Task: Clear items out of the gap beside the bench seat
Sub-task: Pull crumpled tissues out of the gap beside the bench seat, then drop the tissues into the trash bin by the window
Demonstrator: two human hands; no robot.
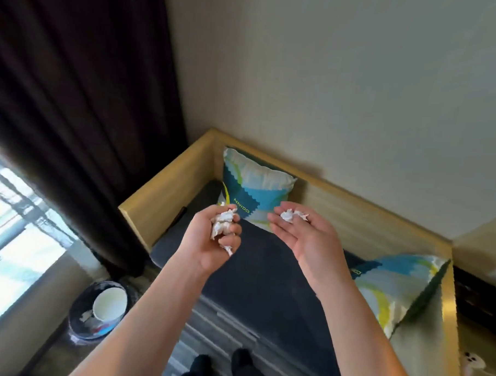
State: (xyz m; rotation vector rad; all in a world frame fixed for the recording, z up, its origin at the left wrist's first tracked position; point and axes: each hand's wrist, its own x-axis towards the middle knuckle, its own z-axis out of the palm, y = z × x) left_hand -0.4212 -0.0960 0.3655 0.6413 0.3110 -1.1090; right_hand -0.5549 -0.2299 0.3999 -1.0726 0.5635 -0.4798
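Note:
Both hands are raised above the dark grey bench seat [260, 273]. My left hand [210, 240] is curled around a wad of crumpled white paper [222, 225]. A smaller crumpled white paper [289, 215] rests on the fingers of my right hand [307, 238], which is palm up and loosely cupped. The dark gap [180, 216] runs between the seat cushion and the wooden side panel [167, 190] at the left end of the bench; I see nothing clearly inside it.
Two blue, white and yellow patterned cushions [255, 188] [393, 288] lean on the bench back. A dark waste bin [99, 309] holding a white paper cup and scraps stands on the floor at lower left. A dark curtain [83, 95] hangs left, beside a window.

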